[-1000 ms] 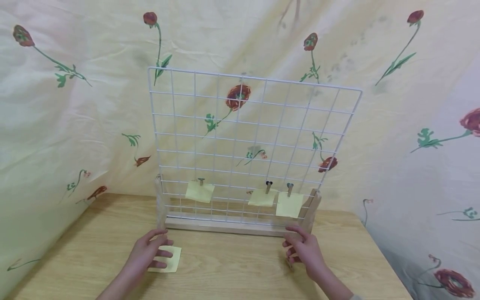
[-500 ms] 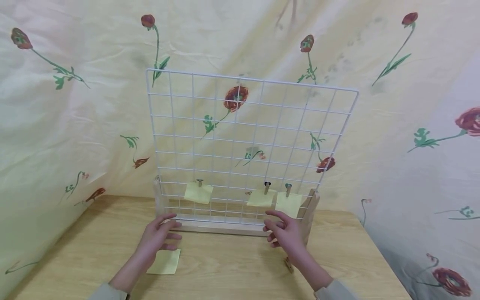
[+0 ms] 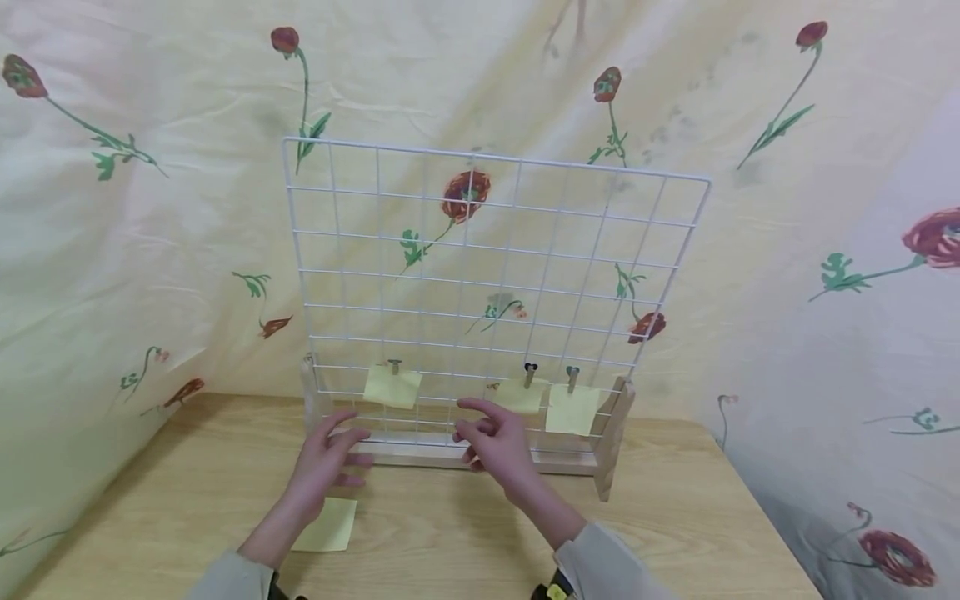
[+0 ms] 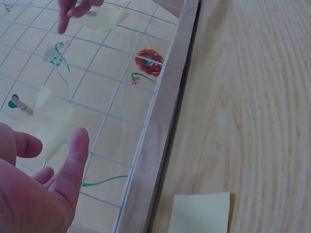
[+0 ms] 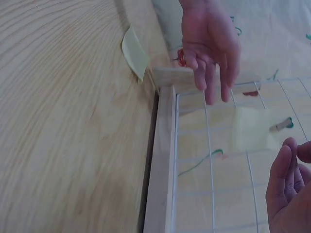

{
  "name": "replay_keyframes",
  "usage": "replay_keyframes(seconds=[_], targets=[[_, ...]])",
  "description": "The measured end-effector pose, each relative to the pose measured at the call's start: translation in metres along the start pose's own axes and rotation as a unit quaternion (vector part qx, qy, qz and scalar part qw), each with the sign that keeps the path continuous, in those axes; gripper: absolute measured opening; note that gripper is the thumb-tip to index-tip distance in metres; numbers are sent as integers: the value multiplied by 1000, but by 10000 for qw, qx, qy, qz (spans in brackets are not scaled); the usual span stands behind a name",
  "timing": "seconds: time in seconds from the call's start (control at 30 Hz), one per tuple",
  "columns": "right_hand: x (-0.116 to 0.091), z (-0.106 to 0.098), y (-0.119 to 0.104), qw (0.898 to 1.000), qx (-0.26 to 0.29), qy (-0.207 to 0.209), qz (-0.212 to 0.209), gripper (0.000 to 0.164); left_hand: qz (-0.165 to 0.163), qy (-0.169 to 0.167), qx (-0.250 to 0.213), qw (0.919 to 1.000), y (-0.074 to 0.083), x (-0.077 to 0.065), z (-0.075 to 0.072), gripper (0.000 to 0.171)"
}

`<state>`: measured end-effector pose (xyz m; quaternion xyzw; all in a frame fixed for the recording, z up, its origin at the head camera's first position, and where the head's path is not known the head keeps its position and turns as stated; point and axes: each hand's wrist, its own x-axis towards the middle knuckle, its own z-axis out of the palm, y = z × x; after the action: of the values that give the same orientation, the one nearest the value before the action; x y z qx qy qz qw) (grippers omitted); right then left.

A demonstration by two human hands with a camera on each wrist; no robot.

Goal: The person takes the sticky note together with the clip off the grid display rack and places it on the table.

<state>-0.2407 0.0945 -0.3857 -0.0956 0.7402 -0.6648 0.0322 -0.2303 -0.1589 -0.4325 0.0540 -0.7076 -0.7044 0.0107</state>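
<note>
The left hand is held released before the left end of a white wire grid, its fingers loosely spread. The right hand is also released and is held before the grid's lower middle, with its index finger extended. Whether the wires are touched by either hand cannot be told.

Beside the left forearm, a loose note in pale yellow is laid on the wood-grained tabletop, partly covered by the wrist. The grid is stood toward the back of the tabletop and is carried between two wooden uprights, joined at the bottom by a pale wooden bar. On its lower rows, the left note is fastened by a small clip above the space between the hands. Just right of the right hand, the middle note is pegged, and beside it the right note.

The tabletop is bordered at left, back and right by creased, pale cloth, printed with red flowers on green stems, by which the room behind is hidden.
</note>
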Motion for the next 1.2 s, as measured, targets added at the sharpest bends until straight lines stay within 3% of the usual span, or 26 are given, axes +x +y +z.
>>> replay_keyframes(seconds=[0.33,0.7,0.97,1.2], targets=[[29,33,-15,9989,-36,-208,-407,36,65,12,-283,9996,6,13,6,56],[49,58,-29,9989,-145,-74,-443,39,-159,-40,-796,9967,11,24,14,62],[63,71,-19,9971,-125,240,-715,39,-270,102,-1149,9930,10,27,20,46],[71,78,-19,9947,-416,410,-846,35,-182,222,-1243,9918,8,28,23,37]])
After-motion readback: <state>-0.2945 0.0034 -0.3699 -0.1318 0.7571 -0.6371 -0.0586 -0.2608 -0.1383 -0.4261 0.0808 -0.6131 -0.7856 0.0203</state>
